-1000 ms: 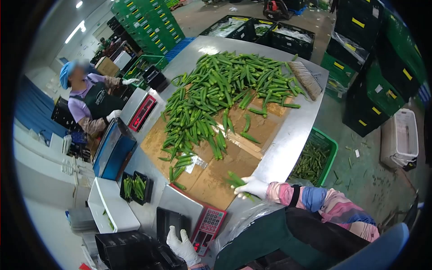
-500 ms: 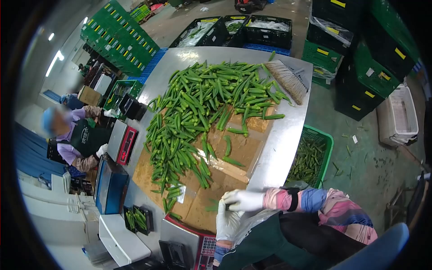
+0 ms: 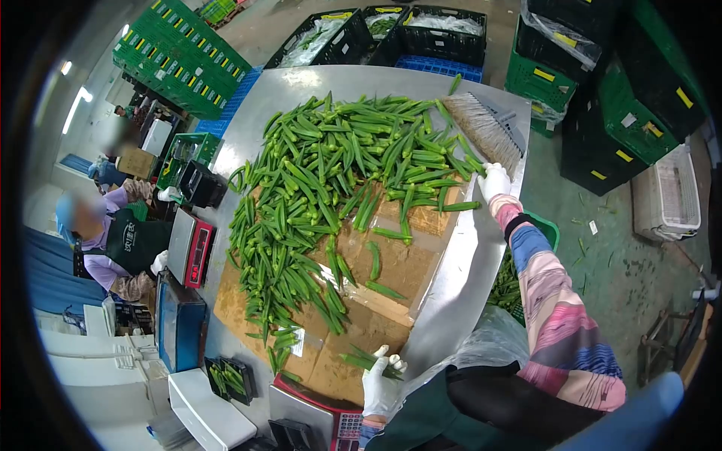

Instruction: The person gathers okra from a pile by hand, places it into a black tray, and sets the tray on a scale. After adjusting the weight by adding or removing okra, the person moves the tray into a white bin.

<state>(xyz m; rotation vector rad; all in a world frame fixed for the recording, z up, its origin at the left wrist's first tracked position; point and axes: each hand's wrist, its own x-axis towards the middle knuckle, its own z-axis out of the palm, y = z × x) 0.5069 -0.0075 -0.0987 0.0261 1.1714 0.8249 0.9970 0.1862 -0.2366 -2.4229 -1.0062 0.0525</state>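
Note:
A large pile of green okra (image 3: 308, 188) lies on flattened cardboard (image 3: 361, 331) over a metal table. My left hand (image 3: 382, 382), in a white glove, is closed around a few okra pods (image 3: 365, 361) at the near edge of the cardboard. Stretched out to the table's right side, my gloved right hand (image 3: 494, 182) is at the tip of an okra pod (image 3: 474, 164), just below a brush (image 3: 485, 131). Its fingers look bent, but whether they grip the pod is too small to tell.
A red-edged scale (image 3: 308, 410) and a black tray of okra (image 3: 229, 379) stand near my left hand. Across the table's left side, a co-worker (image 3: 124, 233) is beside another scale (image 3: 189, 248). A green basket (image 3: 543, 229) is below the right edge; stacked crates (image 3: 609, 143) stand beyond.
My right hand has left my left hand and reached far up and right to the pile's edge. The left hand now shows okra pods in its grasp. The view has shifted slightly.

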